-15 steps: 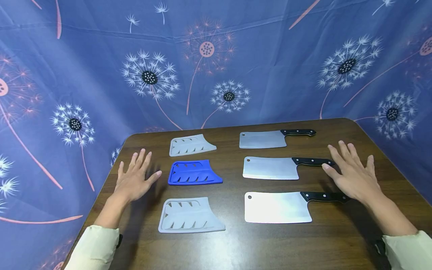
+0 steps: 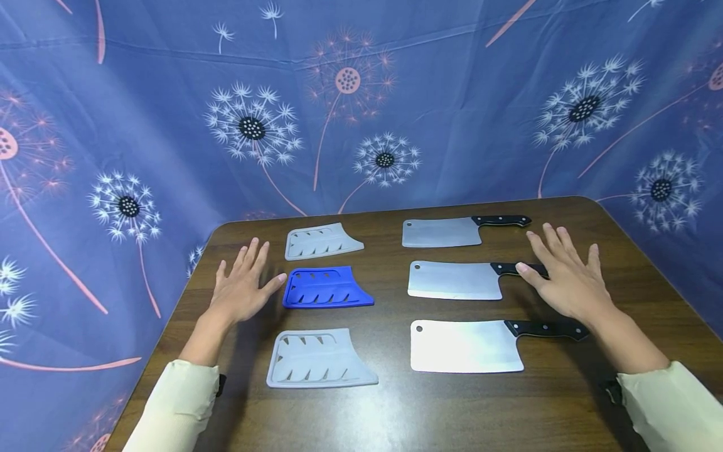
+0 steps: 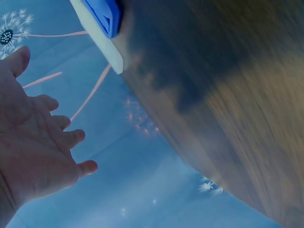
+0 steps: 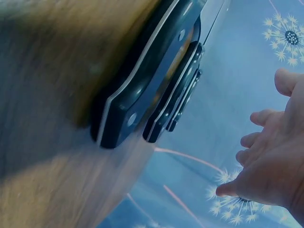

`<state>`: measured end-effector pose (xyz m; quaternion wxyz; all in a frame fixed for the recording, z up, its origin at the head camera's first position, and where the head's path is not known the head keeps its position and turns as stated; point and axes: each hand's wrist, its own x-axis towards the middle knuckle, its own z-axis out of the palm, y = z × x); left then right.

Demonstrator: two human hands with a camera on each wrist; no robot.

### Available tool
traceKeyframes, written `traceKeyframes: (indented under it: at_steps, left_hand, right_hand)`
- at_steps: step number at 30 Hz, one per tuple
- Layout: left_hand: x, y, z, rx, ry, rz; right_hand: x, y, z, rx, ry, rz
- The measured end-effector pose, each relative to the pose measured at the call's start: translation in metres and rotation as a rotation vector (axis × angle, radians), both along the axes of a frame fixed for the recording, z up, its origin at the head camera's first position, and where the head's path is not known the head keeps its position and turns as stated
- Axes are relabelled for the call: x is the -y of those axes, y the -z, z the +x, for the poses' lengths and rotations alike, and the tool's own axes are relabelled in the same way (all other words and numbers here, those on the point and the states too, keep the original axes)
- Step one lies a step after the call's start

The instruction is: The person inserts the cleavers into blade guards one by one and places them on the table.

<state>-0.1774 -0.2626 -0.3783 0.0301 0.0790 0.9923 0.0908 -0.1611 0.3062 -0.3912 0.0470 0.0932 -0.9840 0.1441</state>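
Observation:
My left hand (image 2: pixel 240 290) hovers with fingers spread, its thumb beside the left end of a blue blade cover (image 2: pixel 327 287). White covers lie behind it (image 2: pixel 322 242) and in front of it (image 2: pixel 319 359). Three cleavers with black handles lie to the right: far (image 2: pixel 440 232), middle (image 2: pixel 452 280) and near (image 2: pixel 465 346). My right hand (image 2: pixel 570 282), fingers spread and holding nothing, is over the end of the middle handle and hides part of it. The right wrist view shows three handles, the nearest one largest (image 4: pixel 147 76), left of the hand (image 4: pixel 273 152).
The brown wooden table (image 2: pixel 395 427) has rounded far corners. Right behind it hangs a blue cloth (image 2: pixel 452 125) with dandelion prints. Both forearms, in pale sleeves, reach in from the lower corners.
Both hands have moved inward, the left one toward the blue cover and the right one further over the middle cleaver's handle. The covers and cleavers lie as before.

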Motion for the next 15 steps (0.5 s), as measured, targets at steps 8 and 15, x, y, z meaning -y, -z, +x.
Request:
traceKeyframes:
  at_steps: [8, 15]
  left_hand:
    - [-0.011, -0.001, -0.005, 0.007, 0.014, 0.003]
    - [-0.013, -0.001, -0.01, 0.013, 0.024, 0.006]
  right_hand:
    - [0.014, -0.005, -0.008, 0.005, -0.022, 0.006]
    - [0.022, -0.009, -0.018, 0.031, -0.025, 0.011]
